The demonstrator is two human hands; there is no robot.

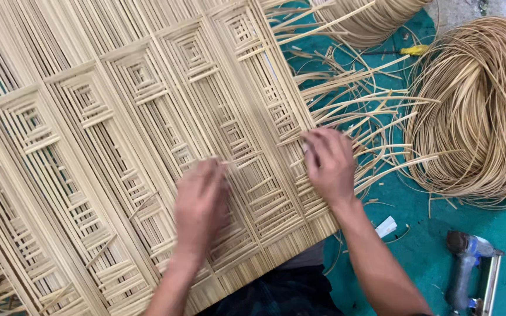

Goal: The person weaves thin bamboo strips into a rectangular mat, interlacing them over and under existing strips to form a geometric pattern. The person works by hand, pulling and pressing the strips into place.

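Observation:
A large woven panel of pale rattan strips, with nested square patterns in long columns, fills the left and middle of the head view. My left hand rests on the panel near its lower middle, fingers pinched at a thin strip; it is blurred. My right hand presses on the panel's right edge, fingers curled over the loose strip ends that stick out there. Whether either hand truly grips a strip is unclear.
A big coil of rattan strands lies at the right on the teal floor. Another coil sits at the top. A yellow-handled tool lies between them. A blue-grey staple gun lies at lower right, near a white scrap.

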